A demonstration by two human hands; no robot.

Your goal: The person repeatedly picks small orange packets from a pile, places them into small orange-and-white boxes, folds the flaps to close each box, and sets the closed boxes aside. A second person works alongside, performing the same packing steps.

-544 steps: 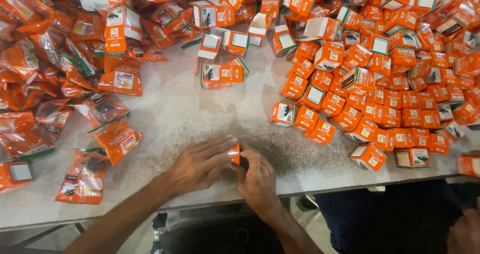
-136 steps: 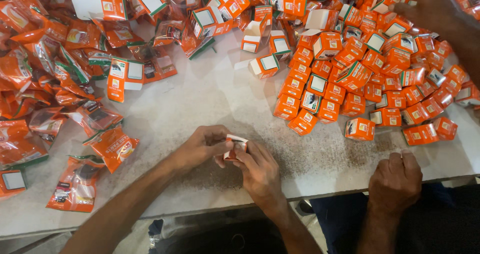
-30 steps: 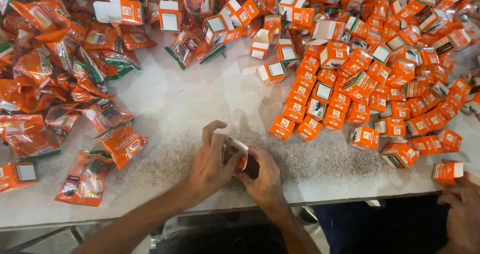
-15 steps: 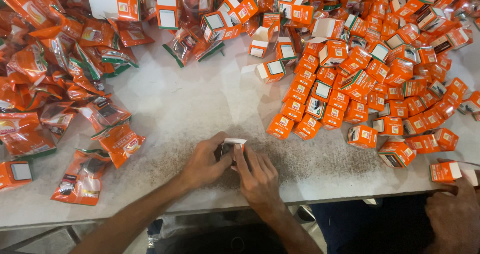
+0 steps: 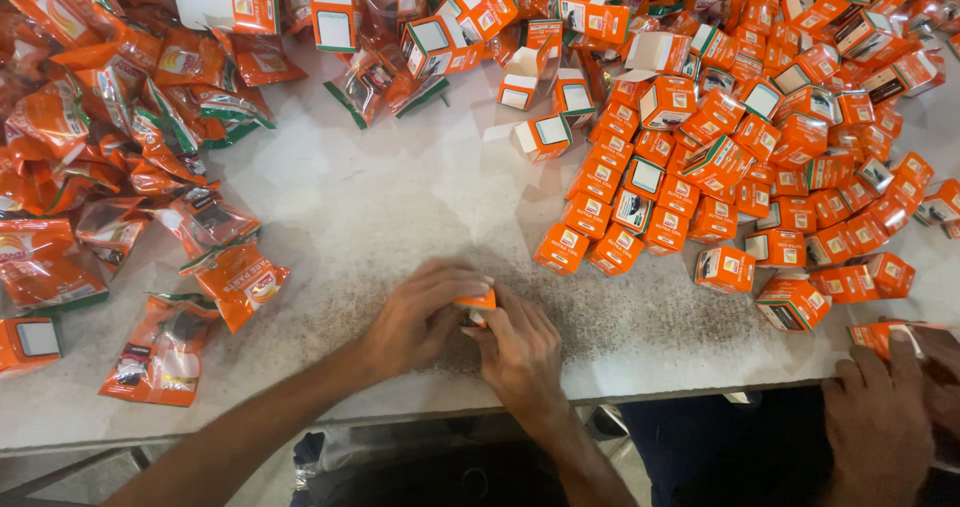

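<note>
Head view: only one camera, looking down at a work table (image 5: 400, 197), pale speckled top.
Left hand (image 5: 420, 312): fingers curled over a small orange box (image 5: 477, 304), gripping it from the left and above.
Right hand (image 5: 520, 347): fingers bent, pressed against the same box from the right and below; fingertips meet the left hand's.
Small orange box: mostly covered by both hands, only an orange edge with a bit of white shows. It sits low over the table near the front edge, middle of the frame. Flap state: cannot tell.
Box pile (image 5: 760, 117): many small orange cartons with white panels, heaped on the right half, nearest ones just beyond the hands.
Open cartons (image 5: 540, 72): a few with lids up, at the top centre.
Pouches (image 5: 100, 167): orange foil packets with green edges, crumpled, spread on the left side.
Nearest pouch (image 5: 240, 282): lies flat, left of the left hand, apart from it.
Other person's hand (image 5: 880, 417): bottom right corner, fingers resting on an orange box at the table edge (image 5: 880, 335).
</note>
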